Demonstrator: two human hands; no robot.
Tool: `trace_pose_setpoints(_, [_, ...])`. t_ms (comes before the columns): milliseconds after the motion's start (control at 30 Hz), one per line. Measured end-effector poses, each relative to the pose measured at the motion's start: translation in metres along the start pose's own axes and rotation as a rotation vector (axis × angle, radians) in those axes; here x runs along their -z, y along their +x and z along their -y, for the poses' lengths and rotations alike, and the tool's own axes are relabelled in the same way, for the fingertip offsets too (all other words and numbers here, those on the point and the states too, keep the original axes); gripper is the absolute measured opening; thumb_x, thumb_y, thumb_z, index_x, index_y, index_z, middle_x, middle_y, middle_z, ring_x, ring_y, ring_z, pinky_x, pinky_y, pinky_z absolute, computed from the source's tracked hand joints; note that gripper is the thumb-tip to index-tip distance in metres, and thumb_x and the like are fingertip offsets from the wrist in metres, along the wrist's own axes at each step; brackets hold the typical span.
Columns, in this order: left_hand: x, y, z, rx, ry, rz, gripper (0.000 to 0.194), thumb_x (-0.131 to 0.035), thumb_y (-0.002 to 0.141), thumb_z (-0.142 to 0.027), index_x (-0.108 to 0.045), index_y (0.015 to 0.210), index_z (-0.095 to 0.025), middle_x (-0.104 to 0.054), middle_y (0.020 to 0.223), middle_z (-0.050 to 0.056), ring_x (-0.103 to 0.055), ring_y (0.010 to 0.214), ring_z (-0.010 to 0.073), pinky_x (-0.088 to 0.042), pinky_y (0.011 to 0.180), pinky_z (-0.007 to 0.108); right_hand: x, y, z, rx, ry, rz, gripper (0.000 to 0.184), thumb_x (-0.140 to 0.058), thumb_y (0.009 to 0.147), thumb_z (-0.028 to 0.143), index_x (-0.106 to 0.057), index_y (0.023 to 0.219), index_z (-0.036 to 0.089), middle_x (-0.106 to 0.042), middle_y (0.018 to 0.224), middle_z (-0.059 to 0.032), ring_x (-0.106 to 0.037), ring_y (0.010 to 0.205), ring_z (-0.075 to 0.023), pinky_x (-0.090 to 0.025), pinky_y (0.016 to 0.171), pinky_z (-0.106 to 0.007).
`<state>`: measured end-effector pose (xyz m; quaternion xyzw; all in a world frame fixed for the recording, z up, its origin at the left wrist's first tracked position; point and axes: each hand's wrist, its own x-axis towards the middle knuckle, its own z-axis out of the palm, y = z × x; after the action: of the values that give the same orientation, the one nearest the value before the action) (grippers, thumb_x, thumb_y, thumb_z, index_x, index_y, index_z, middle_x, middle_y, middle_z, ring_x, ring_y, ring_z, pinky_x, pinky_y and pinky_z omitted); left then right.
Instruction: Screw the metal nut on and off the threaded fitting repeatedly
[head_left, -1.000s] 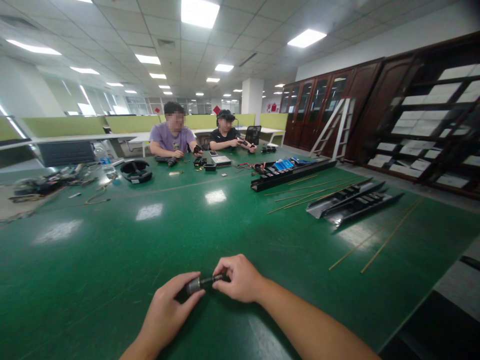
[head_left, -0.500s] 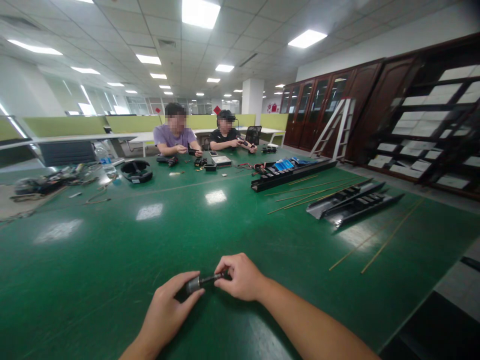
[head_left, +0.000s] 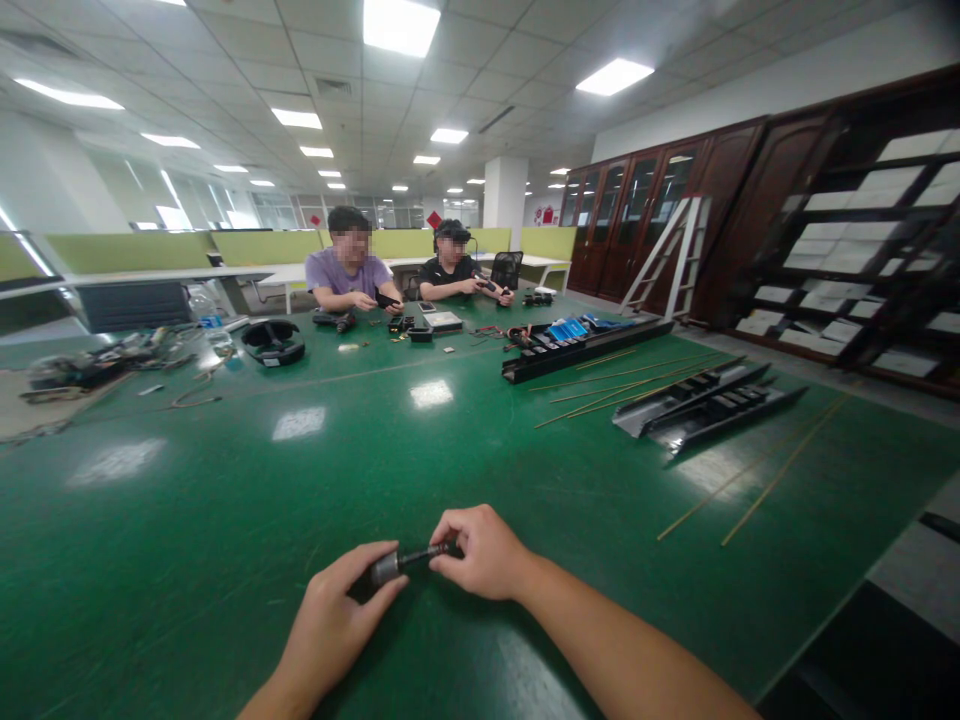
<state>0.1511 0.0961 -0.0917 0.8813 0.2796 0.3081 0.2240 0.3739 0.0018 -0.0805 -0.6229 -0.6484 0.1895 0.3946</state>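
Observation:
Both my hands meet low over the green table (head_left: 225, 520) near its front edge. My left hand (head_left: 334, 620) is closed round the thick silver-and-black end of a small cylindrical part (head_left: 401, 562). My right hand (head_left: 480, 552) pinches the thin dark end of the same part between thumb and fingertips. The part lies roughly level between the two hands, just above the table top.
Two people (head_left: 349, 272) sit at the far end handling small black parts. Long black trays (head_left: 585, 345) and thin yellow rods (head_left: 757, 485) lie to the right. A black round object (head_left: 274, 342) and a tangle of cables (head_left: 90, 370) are at the far left. Dark cabinets line the right wall.
My hands and the part have barely shifted. The person in the purple shirt has moved their hands at the far end.

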Motion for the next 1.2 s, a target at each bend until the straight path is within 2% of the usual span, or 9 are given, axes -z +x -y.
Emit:
trace_pose_setpoints(1000, [-0.0002,0.0023,0.0025,-0.014,0.0,-0.049,0.029,-0.07,0.083,-0.041,-0.068,0.109,-0.028,-0.072,0.106,0.001,-0.069,0.097,0.0213,-0.058,0.089,0.031,-0.0015,0.0001,-0.0024,-0.006,0.006,-0.014,0.014,-0.071,0.074,0.025,-0.071,0.086,0.017,-0.066,0.069,0.0004,-0.051,0.056,-0.0105,-0.035,0.054,-0.021])
trace_pose_setpoints(1200, [0.0034,0.0026,0.0,0.025,-0.007,-0.054,0.031,-0.069,0.082,-0.044,-0.069,0.108,-0.027,-0.073,0.103,0.002,-0.07,0.089,0.0208,-0.059,0.079,0.028,0.0007,0.0011,-0.0035,-0.002,0.023,-0.038,0.013,-0.071,0.074,0.025,-0.071,0.085,0.017,-0.065,0.067,0.0014,-0.049,0.054,-0.0096,-0.034,0.053,-0.02])
